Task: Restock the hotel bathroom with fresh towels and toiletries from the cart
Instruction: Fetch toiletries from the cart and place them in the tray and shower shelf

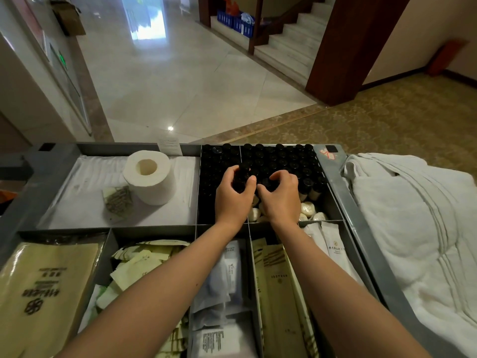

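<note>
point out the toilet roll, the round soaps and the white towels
toilet roll (154, 191): head view, on its white side wall
round soaps (307, 208): head view, on the top of one wrapped soap
white towels (413, 241): head view, on the top layer's middle

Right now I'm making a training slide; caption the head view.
Left hand grips a black bottle in the cart tray; right hand reaches among others.

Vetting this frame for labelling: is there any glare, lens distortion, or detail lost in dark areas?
Head view: a bright reflection blows out part of the polished floor. Head view: wide-angle distortion bows the cart rim. Head view: the black bottle in the left hand's grip blends into the rows of dark bottles behind it; focus there is sharp.
</note>
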Motion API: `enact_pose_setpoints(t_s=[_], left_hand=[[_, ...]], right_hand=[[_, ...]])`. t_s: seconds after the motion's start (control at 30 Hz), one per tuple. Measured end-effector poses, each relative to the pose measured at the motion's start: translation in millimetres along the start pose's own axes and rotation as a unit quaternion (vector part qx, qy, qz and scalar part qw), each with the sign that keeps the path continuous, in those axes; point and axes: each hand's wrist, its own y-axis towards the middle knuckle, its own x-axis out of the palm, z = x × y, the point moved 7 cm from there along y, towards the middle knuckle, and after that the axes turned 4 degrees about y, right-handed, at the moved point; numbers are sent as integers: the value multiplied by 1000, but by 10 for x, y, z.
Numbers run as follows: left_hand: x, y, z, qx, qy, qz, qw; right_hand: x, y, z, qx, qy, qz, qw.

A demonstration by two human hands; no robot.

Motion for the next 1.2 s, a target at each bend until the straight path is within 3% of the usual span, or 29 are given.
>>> enact_pose_setpoints(t_s=[0.37, 0.67, 0.87, 1.03, 1.2], left_hand=[[7, -28, 48, 8, 7, 0, 1000], [-4, -52, 101, 21, 18, 3, 1000], [25, -77, 146, 32, 5, -27, 999], [51, -152, 149, 3, -62, -64, 996], [177, -310, 340, -33, -142, -188, 971]], right_hand=[[51, -2, 19, -4, -18, -24, 1000], [32, -13, 5, -28, 32, -34, 999], [-210, -141, 6, 17, 168, 5, 986], [-521, -408, -9, 95, 300, 81, 946], [-861, -786, -26, 155, 333, 180, 912]])
